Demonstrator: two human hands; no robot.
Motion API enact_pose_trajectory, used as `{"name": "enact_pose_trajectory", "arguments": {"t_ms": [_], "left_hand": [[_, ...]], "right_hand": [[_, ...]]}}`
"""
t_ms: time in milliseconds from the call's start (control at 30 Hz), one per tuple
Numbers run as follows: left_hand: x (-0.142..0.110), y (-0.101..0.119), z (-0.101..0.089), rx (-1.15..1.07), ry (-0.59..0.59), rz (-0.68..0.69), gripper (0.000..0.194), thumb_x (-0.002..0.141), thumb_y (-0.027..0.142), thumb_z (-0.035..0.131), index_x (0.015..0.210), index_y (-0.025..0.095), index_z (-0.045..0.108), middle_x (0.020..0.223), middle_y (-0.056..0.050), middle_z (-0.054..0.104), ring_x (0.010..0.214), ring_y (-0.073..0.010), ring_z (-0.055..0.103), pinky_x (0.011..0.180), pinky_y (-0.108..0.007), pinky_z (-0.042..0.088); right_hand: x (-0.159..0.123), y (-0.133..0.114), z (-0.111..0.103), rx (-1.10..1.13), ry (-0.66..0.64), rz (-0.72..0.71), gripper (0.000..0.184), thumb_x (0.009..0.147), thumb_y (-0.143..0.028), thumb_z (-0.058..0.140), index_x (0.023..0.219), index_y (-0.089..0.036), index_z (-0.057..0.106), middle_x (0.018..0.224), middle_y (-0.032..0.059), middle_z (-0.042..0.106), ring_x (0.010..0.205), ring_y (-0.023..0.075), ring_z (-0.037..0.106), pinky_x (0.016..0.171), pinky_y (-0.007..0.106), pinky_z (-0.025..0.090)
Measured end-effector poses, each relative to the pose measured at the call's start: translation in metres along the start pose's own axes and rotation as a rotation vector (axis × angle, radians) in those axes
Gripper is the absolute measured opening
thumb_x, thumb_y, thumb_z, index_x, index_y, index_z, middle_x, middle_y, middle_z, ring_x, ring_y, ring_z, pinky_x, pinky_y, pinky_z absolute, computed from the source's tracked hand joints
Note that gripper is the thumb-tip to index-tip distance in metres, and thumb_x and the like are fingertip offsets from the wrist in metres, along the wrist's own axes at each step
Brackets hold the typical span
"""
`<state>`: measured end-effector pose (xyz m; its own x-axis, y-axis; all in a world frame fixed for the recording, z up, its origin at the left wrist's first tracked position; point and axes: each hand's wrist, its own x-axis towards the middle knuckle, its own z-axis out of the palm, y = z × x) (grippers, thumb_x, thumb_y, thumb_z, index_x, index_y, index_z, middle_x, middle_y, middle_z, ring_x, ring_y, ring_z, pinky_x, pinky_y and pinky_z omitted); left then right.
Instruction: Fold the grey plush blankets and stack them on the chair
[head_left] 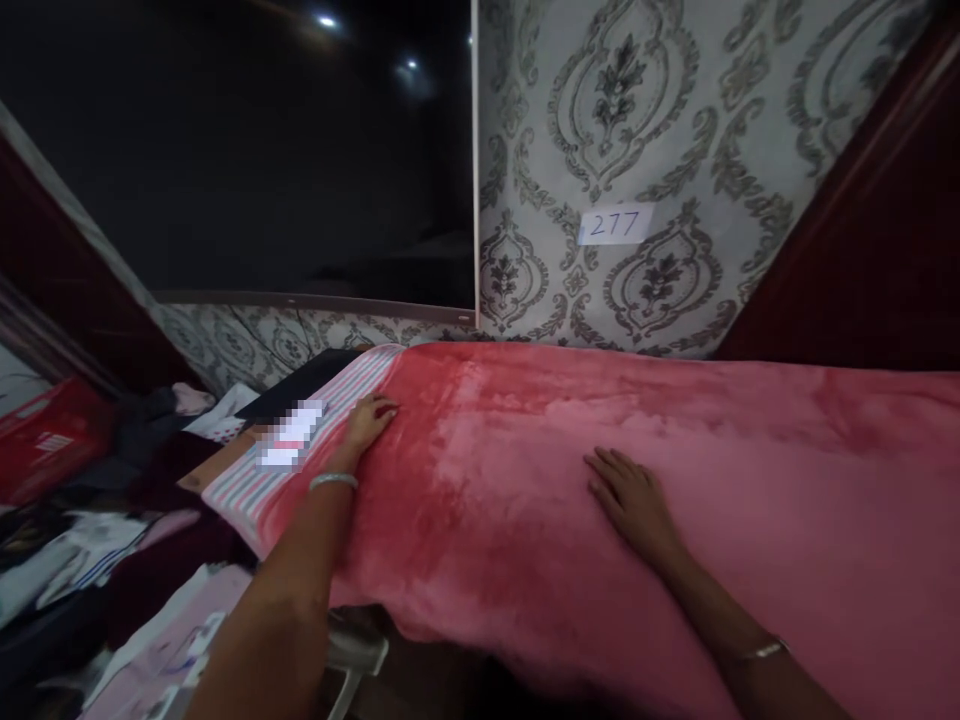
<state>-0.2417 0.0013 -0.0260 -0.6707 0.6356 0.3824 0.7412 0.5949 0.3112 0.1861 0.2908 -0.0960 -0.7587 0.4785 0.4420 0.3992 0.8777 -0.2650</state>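
Observation:
A pink and red plush blanket (517,480) lies spread over a long surface and hangs over its near edge. Along its left end runs a striped border (349,395) in white, pink and grey. My left hand (370,422) rests on the red part beside that border, fingers slightly bent and pointing right. Farther right, my right hand (626,495) lies flat on the pink middle with its fingers stretched out. Neither hand holds anything that I can see. A blurred-out white item (292,435) lies on the striped border, left of my left hand.
A large dark television (300,150) stands behind the blanket, against patterned wallpaper. A paper label reading 277 (616,224) is stuck on the wall. Piled clothes (97,550) and a red box (52,440) are at the left. A metal frame part (358,655) shows below the blanket's edge.

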Motion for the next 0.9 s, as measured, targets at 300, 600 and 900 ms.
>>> {"name": "enact_pose_trajectory", "arguments": {"t_ms": [300, 600, 900], "left_hand": [[0.021, -0.004, -0.002, -0.121, 0.026, 0.126, 0.027, 0.080, 0.043, 0.066, 0.095, 0.024, 0.078, 0.123, -0.008, 0.067, 0.118, -0.0276, 0.059, 0.110, -0.045, 0.045], [0.026, 0.024, 0.025, -0.072, -0.042, 0.198, 0.014, 0.082, 0.030, 0.062, 0.085, 0.022, 0.074, 0.090, -0.007, 0.070, 0.092, -0.0241, 0.062, 0.093, -0.040, 0.049], [0.022, 0.038, 0.014, -0.104, 0.033, 0.189, 0.011, 0.084, 0.022, 0.051, 0.075, 0.023, 0.058, 0.090, -0.007, 0.070, 0.093, -0.0245, 0.063, 0.093, -0.041, 0.049]], "right_hand": [[0.075, -0.004, -0.013, 0.205, 0.087, 0.240, 0.021, 0.086, -0.019, 0.059, 0.097, -0.021, 0.076, 0.102, 0.0088, 0.075, 0.098, 0.0234, 0.066, 0.087, 0.035, 0.050], [0.091, -0.010, 0.000, 0.075, -0.018, 0.223, 0.010, 0.089, -0.017, 0.064, 0.089, -0.019, 0.074, 0.096, 0.0084, 0.071, 0.093, 0.0221, 0.062, 0.080, 0.031, 0.042], [0.093, -0.013, 0.002, -0.017, 0.039, 0.190, 0.018, 0.092, -0.016, 0.054, 0.082, -0.019, 0.069, 0.090, 0.0108, 0.069, 0.088, 0.0241, 0.060, 0.076, 0.034, 0.040]]}}
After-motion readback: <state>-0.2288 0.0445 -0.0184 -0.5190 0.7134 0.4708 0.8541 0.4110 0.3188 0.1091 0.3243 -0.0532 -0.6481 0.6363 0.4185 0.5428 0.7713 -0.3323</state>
